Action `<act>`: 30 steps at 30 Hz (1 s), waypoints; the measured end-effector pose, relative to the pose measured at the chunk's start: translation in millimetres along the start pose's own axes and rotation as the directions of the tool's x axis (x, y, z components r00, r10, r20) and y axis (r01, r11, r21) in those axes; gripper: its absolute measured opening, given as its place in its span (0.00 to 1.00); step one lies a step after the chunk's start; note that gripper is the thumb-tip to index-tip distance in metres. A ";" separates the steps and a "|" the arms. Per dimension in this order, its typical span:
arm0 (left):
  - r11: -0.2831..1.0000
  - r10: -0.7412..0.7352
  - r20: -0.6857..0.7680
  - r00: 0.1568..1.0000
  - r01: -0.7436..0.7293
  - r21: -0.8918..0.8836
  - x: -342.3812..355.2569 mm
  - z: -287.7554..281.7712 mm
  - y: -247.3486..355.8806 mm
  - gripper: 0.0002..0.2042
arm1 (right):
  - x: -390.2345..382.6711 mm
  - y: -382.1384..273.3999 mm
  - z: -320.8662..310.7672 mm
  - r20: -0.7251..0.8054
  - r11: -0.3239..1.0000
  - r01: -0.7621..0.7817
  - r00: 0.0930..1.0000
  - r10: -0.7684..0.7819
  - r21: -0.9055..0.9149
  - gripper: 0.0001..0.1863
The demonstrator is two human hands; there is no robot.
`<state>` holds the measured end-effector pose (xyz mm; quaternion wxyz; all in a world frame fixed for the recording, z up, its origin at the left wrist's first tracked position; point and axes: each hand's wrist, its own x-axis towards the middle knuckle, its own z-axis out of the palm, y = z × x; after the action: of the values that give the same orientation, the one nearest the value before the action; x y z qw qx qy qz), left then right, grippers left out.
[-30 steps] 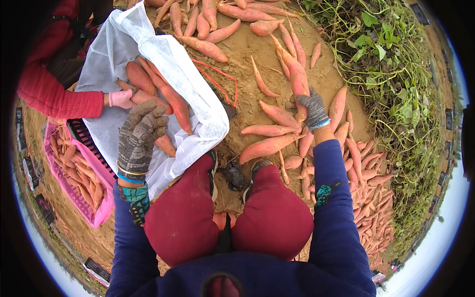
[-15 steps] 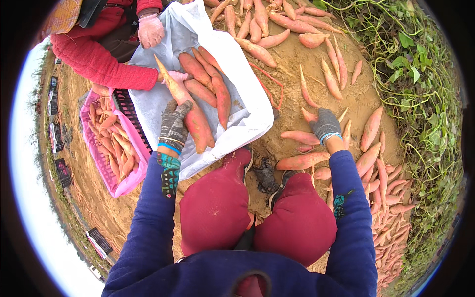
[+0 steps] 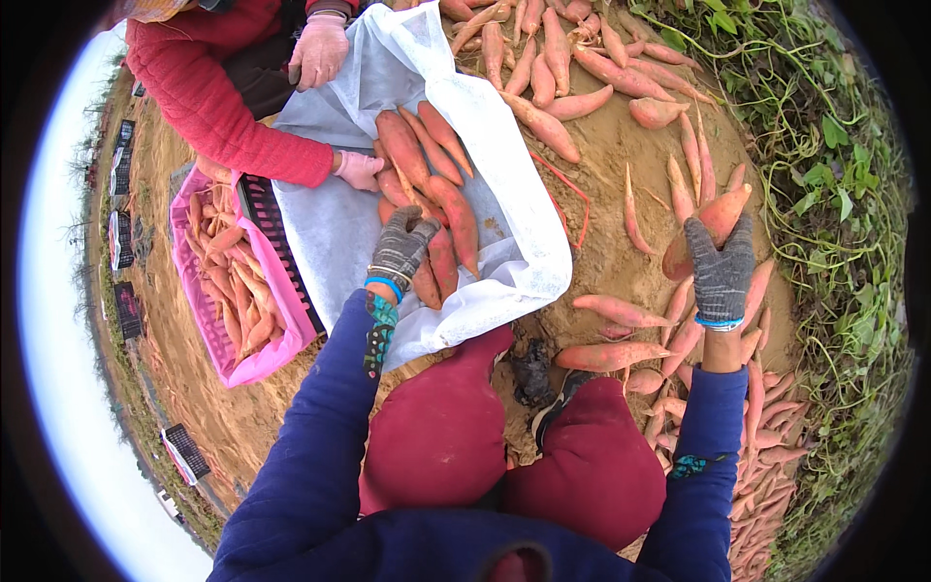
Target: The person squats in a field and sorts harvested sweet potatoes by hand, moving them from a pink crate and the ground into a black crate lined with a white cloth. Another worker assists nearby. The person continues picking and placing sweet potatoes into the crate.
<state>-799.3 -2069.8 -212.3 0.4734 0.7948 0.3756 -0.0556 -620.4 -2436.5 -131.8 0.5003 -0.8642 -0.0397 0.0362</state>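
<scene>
My left hand point(image 3: 402, 247), in a grey knit glove, reaches into a crate lined with white sheeting point(image 3: 499, 126). Its fingers curl over a sweet potato point(image 3: 425, 284) lying there beside several large ones point(image 3: 458, 218); the hand partly hides it. On the right, my gloved right hand point(image 3: 722, 276) grips a thick sweet potato point(image 3: 725, 211) just above others on the soil. Another person's pink-gloved hand point(image 3: 360, 171) touches the sweet potatoes in the crate from the far left, while that person's other hand point(image 3: 319, 50) rests by the crate's far side.
A pink-lined crate point(image 3: 303, 335) full of smaller sweet potatoes stands left of the white-lined one. Loose sweet potatoes point(image 3: 558, 53) lie at the back, with a heap point(image 3: 766, 466) at lower right. Green vines point(image 3: 834, 194) border the right. A red cord point(image 3: 572, 189) lies by the crate.
My left hand has lowered the long sweet potato among the others in the crate. My right hand has moved right and now holds a thick sweet potato up. The view has shifted slightly.
</scene>
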 end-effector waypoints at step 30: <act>0.794 -0.010 -0.028 1.000 -0.010 -0.607 22.9 15.2 45.7 0.14 | 67.8 219.2 34.2 0.093 0.795 -0.242 0.933 0.349 -0.555 0.28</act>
<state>-749.2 -2081.7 -198.3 0.6976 0.6018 0.3806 0.0797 -549.4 -2508.7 -340.5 0.2213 -0.9568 0.0402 0.1840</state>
